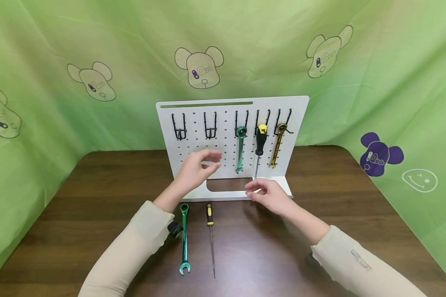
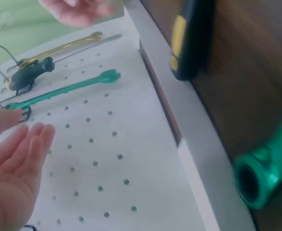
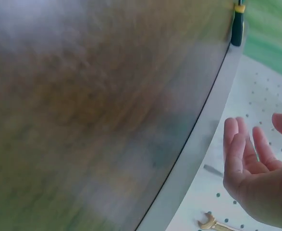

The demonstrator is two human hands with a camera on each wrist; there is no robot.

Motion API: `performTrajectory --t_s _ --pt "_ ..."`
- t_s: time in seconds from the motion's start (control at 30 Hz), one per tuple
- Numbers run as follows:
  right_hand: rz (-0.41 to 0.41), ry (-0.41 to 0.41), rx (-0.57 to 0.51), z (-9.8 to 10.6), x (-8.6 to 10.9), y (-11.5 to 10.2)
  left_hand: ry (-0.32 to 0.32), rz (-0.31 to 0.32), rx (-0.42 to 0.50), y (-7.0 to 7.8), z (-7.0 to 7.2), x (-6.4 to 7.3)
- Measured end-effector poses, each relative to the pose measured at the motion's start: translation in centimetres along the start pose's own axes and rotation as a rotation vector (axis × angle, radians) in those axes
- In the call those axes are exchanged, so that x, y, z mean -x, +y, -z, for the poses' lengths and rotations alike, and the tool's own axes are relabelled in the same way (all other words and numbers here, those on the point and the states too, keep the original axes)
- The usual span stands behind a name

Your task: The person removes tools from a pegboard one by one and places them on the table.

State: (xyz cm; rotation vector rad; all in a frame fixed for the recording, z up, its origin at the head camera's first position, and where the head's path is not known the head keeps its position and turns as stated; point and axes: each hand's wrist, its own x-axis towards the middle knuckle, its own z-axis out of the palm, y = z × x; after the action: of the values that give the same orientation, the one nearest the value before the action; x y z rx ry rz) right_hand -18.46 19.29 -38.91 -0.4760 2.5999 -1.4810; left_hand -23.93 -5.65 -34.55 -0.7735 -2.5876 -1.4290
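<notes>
My left hand (image 1: 198,168) is in front of the white pegboard (image 1: 224,159), thumb and fingers apart with nothing between them. Lower right, my right hand (image 1: 269,196) is near the board's base, fingers loosely bent and holding nothing; the tip of a hanging screwdriver (image 1: 261,140) overlaps it. That screwdriver has a black handle with a yellow end. To its left hangs a green wrench (image 1: 240,150), to its right a gold wrench (image 1: 277,146). On the table lie another green wrench (image 1: 184,239) and a thin screwdriver (image 1: 209,216) with a yellow and black handle.
Two black double hooks (image 1: 179,133) on the board's left side carry nothing. The board stands on a white base (image 1: 230,196) on the dark wooden table (image 1: 107,194). A green curtain (image 1: 141,82) with printed bear heads hangs behind and around the table.
</notes>
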Motion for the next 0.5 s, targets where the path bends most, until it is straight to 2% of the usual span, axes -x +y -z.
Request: performTrajectory --t_s 0.1,0.27,0.5 --pt "0.021 0.045 0.007 0.2 -0.4 0.1 0.025 -0.013 0.023 0.5 -0.4 -0.8" --pt "-0.017 0.068 -0.003 0.1 -1.2 0.1 0.075 -0.034 0.035 1.0 -1.0 -2.1" --pt "-0.053 0.099 0.024 -0.2 -2.2 0.2 0.118 -0.009 0.077 0.7 -2.0 -3.3"
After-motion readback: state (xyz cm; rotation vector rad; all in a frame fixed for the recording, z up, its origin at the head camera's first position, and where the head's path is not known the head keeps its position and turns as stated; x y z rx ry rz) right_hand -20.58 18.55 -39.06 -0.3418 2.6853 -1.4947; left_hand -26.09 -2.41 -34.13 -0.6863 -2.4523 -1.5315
